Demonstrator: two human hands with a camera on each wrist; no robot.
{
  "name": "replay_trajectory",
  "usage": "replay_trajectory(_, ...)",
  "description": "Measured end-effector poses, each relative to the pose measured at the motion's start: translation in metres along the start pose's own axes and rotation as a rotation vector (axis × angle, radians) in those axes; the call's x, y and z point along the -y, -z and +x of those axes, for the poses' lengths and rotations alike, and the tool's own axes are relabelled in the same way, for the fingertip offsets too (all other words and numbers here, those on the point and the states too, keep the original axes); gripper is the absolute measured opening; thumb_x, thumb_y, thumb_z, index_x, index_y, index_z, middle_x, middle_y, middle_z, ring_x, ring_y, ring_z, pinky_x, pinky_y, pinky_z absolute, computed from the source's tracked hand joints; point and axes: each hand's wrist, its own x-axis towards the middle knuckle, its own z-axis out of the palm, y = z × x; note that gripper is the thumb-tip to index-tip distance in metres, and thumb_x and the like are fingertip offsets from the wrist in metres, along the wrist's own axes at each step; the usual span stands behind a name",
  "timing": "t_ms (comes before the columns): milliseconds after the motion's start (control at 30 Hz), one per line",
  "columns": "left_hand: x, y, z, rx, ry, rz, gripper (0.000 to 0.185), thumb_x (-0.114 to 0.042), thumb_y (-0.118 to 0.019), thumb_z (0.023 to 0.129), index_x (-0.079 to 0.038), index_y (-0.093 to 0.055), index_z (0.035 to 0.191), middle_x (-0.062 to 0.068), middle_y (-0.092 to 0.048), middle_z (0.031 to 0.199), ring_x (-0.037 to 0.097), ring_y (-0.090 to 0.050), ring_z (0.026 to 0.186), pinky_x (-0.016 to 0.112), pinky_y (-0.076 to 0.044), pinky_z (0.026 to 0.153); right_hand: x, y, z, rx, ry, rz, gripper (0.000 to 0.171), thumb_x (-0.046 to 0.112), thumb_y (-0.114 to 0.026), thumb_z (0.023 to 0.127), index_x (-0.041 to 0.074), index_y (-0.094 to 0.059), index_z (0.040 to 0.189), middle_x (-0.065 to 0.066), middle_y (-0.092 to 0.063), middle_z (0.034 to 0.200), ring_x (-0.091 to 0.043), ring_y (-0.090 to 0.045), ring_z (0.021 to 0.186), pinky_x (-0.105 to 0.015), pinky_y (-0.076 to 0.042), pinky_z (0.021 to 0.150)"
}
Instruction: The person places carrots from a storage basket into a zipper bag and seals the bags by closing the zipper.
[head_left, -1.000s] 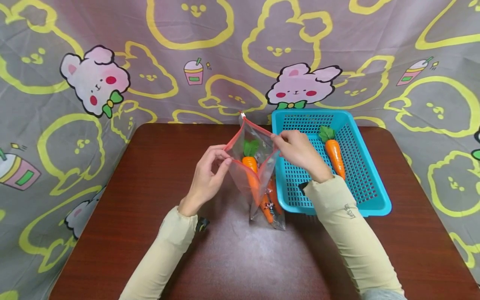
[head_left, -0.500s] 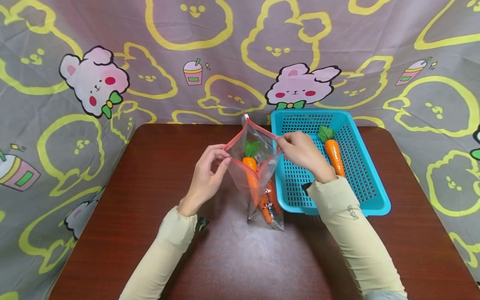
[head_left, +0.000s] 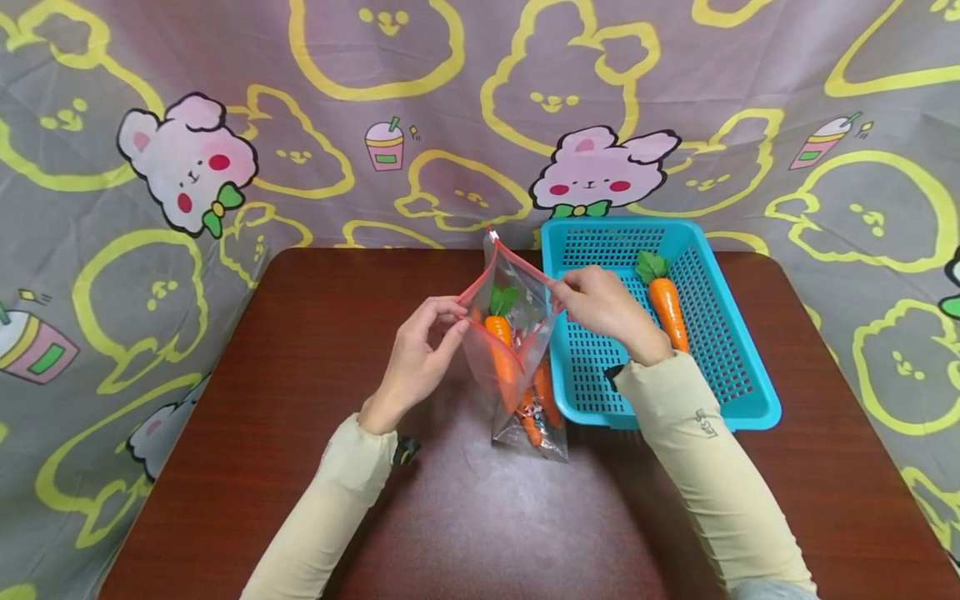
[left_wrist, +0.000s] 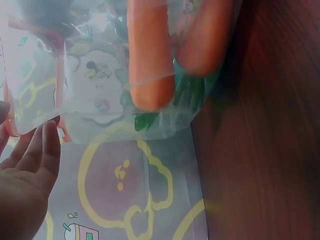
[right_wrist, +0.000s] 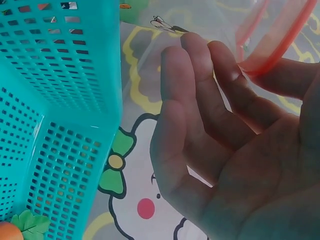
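Note:
A clear zip bag (head_left: 517, 367) with a red zipper rim stands upright on the brown table (head_left: 300, 417), its mouth held apart. Orange toy carrots (head_left: 501, 350) with green tops sit inside it; the left wrist view shows their tips (left_wrist: 150, 75) through the plastic. My left hand (head_left: 420, 350) pinches the near-left rim. My right hand (head_left: 600, 304) pinches the right rim (right_wrist: 270, 55) between thumb and fingers. One more carrot (head_left: 666, 308) lies in the blue basket (head_left: 750, 392).
The blue perforated basket stands at the right of the bag, touching or nearly touching it. A cartoon-rabbit cloth (head_left: 187, 158) hangs behind and around the table. Bare table surface lies to the left and in front.
My left hand has moved slightly right, narrowing the bag's mouth. The bag has settled a little lower. The right hand keeps its hold.

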Motion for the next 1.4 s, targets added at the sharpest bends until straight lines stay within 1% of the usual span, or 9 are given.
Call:
replay_trajectory(200,0.001,-0.001,0.0,0.011,-0.014,0.009,0.017,-0.003,-0.067,0.088,-0.001,-0.062,0.104,0.012,-0.065,0.109,0.018,-0.064,0.083,0.019,-0.048,0.066,0.0,0.0,0.001,0.008,0.014,-0.002,0.04,0.036,-0.046,0.101,0.007,-0.07,0.088,-0.009,-0.069,0.083,-0.021,-0.064,0.07,-0.031,-0.049,0.058)
replay_trajectory(367,0.002,-0.001,0.001,0.013,-0.023,0.015,0.015,-0.004,-0.067,0.089,-0.001,-0.062,0.103,0.012,-0.065,0.109,0.016,-0.063,0.082,0.02,-0.049,0.064,0.0,0.001,0.002,0.012,0.018,-0.009,0.038,0.035,-0.047,0.101,0.007,-0.069,0.087,-0.008,-0.067,0.078,-0.021,-0.06,0.067,-0.031,-0.046,0.056)
replay_trajectory(600,0.002,-0.003,0.0,0.022,-0.004,-0.002,0.014,-0.004,-0.066,0.089,-0.001,-0.062,0.102,0.013,-0.065,0.109,0.015,-0.063,0.083,0.022,-0.05,0.064,-0.001,0.002,0.004,0.024,0.019,-0.009,0.037,0.036,-0.049,0.1,0.008,-0.068,0.086,-0.007,-0.063,0.071,-0.021,-0.056,0.064,-0.03,-0.043,0.054)
replay_trajectory(833,0.002,-0.003,-0.001,0.021,-0.001,0.002,0.014,-0.005,-0.066,0.089,-0.001,-0.062,0.102,0.013,-0.063,0.114,0.017,-0.065,0.085,0.024,-0.052,0.065,-0.002,0.005,0.004,0.018,-0.003,-0.026,0.041,0.043,-0.048,0.099,0.008,-0.07,0.094,-0.006,-0.065,0.079,-0.021,-0.055,0.068,-0.03,-0.043,0.058)
replay_trajectory(1033,0.003,-0.002,-0.002,0.025,0.004,0.005,0.014,-0.005,-0.066,0.089,-0.001,-0.061,0.102,0.015,-0.063,0.116,0.018,-0.065,0.086,0.025,-0.052,0.065,-0.005,0.01,0.005,-0.015,0.006,-0.036,0.039,0.041,-0.048,0.1,0.007,-0.068,0.098,-0.009,-0.057,0.076,-0.021,-0.046,0.062,-0.032,-0.039,0.058)
replay_trajectory(1167,0.003,-0.002,-0.003,0.027,0.005,0.009,0.015,-0.005,-0.066,0.089,-0.001,-0.061,0.102,0.014,-0.063,0.116,0.018,-0.066,0.087,0.03,-0.054,0.065,-0.012,0.016,0.007,-0.056,0.001,-0.05,0.038,0.038,-0.049,0.099,0.005,-0.067,0.105,-0.013,-0.062,0.091,-0.023,-0.05,0.068,-0.033,-0.041,0.061)
replay_trajectory(1233,0.003,-0.001,-0.003,0.029,0.006,0.011,0.015,-0.005,-0.066,0.089,-0.001,-0.061,0.103,0.013,-0.062,0.117,0.018,-0.066,0.087,0.031,-0.054,0.065,-0.016,0.021,0.009,-0.06,-0.015,-0.051,0.04,0.039,-0.049,0.099,0.004,-0.065,0.11,-0.015,-0.063,0.101,-0.026,-0.052,0.076,-0.036,-0.043,0.064)
replay_trajectory(1300,0.004,-0.001,-0.004,0.03,0.006,0.012,0.015,-0.005,-0.066,0.09,-0.002,-0.061,0.103,0.013,-0.062,0.117,0.018,-0.065,0.087,0.032,-0.055,0.065,-0.02,0.026,0.011,-0.052,-0.047,-0.038,0.043,0.041,-0.047,0.1,0.004,-0.062,0.116,-0.017,-0.061,0.113,-0.028,-0.053,0.087,-0.039,-0.045,0.071)
replay_trajectory(1400,0.004,-0.001,-0.005,0.033,0.008,0.013,0.015,-0.005,-0.066,0.09,-0.002,-0.061,0.103,0.013,-0.062,0.117,0.018,-0.065,0.087,0.032,-0.055,0.066,-0.028,0.036,0.014,-0.05,-0.1,-0.006,0.046,0.042,-0.045,0.1,0.004,-0.057,0.123,-0.019,-0.056,0.124,-0.033,-0.051,0.104,-0.047,-0.046,0.083)
